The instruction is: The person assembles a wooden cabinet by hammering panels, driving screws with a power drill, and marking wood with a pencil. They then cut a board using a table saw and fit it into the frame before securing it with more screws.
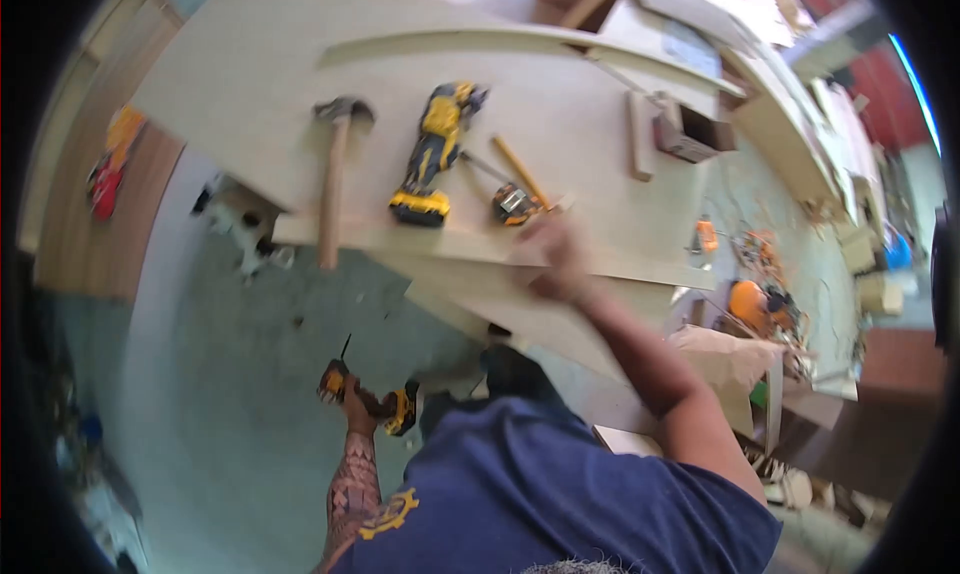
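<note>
My left hand [357, 410] is wrapped round the handle of a yellow and black cordless drill [384, 406], low beside the workbench, with a thin bit sticking up from its front. Over the bench's near edge, my right hand [548, 259] is smeared by motion, so its fingers cannot be read. Just beyond it lie a tape measure [513, 204] and a yellow pencil-like stick [520, 171]. Farther left on the board rest a yellow and black cordless power tool [428, 154] and a claw hammer [336, 174], its wooden handle reaching past the edge.
A pale wooden board [250, 64] covers the bench. At its right stand a small open box [690, 134] and a wood block [640, 136]. An orange and red tool [115, 164] lies on a brown panel at far left. Orange items and cords [760, 304] clutter the right-hand floor.
</note>
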Demonstrator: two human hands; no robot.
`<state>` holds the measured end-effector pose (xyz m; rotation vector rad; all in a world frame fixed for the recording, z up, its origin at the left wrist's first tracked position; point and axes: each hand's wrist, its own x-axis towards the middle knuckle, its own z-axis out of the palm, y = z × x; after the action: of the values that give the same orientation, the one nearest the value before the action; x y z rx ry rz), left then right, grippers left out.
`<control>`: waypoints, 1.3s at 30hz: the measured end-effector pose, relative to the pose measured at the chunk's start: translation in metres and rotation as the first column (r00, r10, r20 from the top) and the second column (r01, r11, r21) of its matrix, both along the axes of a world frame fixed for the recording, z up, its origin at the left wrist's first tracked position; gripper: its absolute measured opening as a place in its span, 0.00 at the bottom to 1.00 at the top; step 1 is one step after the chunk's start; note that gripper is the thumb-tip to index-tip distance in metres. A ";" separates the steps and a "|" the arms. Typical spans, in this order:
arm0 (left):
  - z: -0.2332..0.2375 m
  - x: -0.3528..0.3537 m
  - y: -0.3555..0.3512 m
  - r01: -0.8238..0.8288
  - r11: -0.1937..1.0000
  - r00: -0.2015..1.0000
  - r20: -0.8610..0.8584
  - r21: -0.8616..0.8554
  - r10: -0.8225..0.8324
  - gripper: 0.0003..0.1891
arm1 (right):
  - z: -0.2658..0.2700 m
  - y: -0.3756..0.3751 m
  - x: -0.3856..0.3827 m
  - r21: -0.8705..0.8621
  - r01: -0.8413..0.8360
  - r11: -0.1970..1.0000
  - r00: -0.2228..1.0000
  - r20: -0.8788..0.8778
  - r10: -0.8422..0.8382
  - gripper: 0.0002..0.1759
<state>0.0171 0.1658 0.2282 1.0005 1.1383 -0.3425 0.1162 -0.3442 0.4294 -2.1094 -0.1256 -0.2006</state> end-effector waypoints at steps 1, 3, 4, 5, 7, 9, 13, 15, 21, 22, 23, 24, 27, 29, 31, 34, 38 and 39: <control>0.008 -0.021 0.011 -0.033 0.993 0.999 -0.031 0.109 0.037 0.16 | 0.034 -0.046 0.007 -0.526 0.343 0.779 0.892 0.443 -0.094 0.19; 0.038 -0.062 0.028 -0.116 0.962 0.988 -0.074 0.249 0.138 0.15 | 0.092 -0.159 0.048 -0.416 0.655 0.631 0.698 0.654 -0.292 0.15; 0.054 -0.084 0.033 -0.032 0.928 0.991 -0.107 0.372 0.078 0.15 | 0.105 -0.211 0.061 -0.409 0.693 0.594 0.707 0.551 -0.445 0.12; 0.071 -0.104 0.032 0.050 0.878 0.989 -0.144 0.477 0.021 0.15 | 0.094 -0.286 0.070 -0.586 0.623 0.518 0.783 0.457 -0.423 0.12; 0.100 -0.139 0.023 0.095 0.832 0.981 -0.194 0.547 0.016 0.16 | 0.070 -0.377 0.089 -0.745 0.421 0.518 0.889 0.223 -0.401 0.13; 0.125 -0.169 0.005 0.225 0.753 0.955 -0.295 0.618 -0.044 0.16 | 0.051 -0.428 0.106 -0.807 0.195 0.557 0.965 0.056 -0.257 0.15; 0.142 -0.226 -0.032 0.291 0.792 0.913 -0.402 0.536 -0.064 0.15 | 0.081 -0.405 0.119 -0.771 -0.024 0.637 0.905 -0.287 -0.313 0.18; 0.142 -0.248 -0.053 0.259 0.814 0.920 -0.389 0.520 -0.044 0.15 | 0.084 -0.400 0.127 -0.797 -0.092 0.596 0.911 -0.309 -0.273 0.18; 0.128 -0.269 -0.100 0.136 0.877 0.954 -0.299 0.461 0.009 0.16 | 0.032 -0.481 0.152 -0.859 -0.034 0.510 0.958 -0.173 -0.228 0.18; 0.132 -0.264 -0.106 0.104 0.885 0.949 -0.310 0.455 0.048 0.17 | 0.009 -0.523 0.164 -0.930 -0.099 0.353 0.953 -0.191 -0.236 0.16; 0.134 -0.259 -0.110 0.074 0.891 0.943 -0.322 0.448 0.084 0.17 | 0.018 -0.523 0.161 -0.883 -0.117 0.455 0.935 -0.252 -0.248 0.16; 0.137 -0.254 -0.113 0.063 0.887 0.948 -0.306 0.458 0.090 0.17 | 0.029 -0.516 0.158 -0.824 -0.132 0.551 0.912 -0.319 -0.258 0.16; 0.122 -0.255 -0.109 0.086 0.862 0.969 -0.243 0.500 0.044 0.18 | 0.050 -0.481 0.147 -0.636 0.062 0.769 0.803 -0.426 -0.416 0.16; 0.124 -0.249 -0.105 0.135 0.830 0.964 -0.264 0.542 0.015 0.18 | 0.070 -0.445 0.134 -0.655 0.076 0.752 0.815 -0.394 -0.425 0.16; 0.133 -0.245 -0.100 0.136 0.818 0.971 -0.240 0.558 0.002 0.18 | 0.082 -0.426 0.127 -0.713 0.116 0.692 0.858 -0.279 -0.432 0.14; 0.138 -0.245 -0.096 0.158 0.782 0.978 -0.202 0.603 -0.042 0.16 | 0.092 -0.415 0.116 -0.776 0.286 0.562 0.852 -0.063 -0.520 0.17; 0.150 -0.243 -0.088 0.222 0.726 0.973 -0.194 0.651 -0.123 0.15 | 0.071 -0.473 0.111 -0.409 0.582 0.703 0.711 -0.163 -0.684 0.22; 0.147 -0.245 -0.084 0.237 0.724 0.970 -0.193 0.648 -0.145 0.15 | 0.076 -0.472 0.102 -0.139 0.601 0.787 0.744 -0.263 -0.614 0.21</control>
<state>-0.2279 0.0818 0.3756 1.7693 1.3114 -0.1544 0.2183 -0.8167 0.5056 -2.1338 0.7648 -0.2644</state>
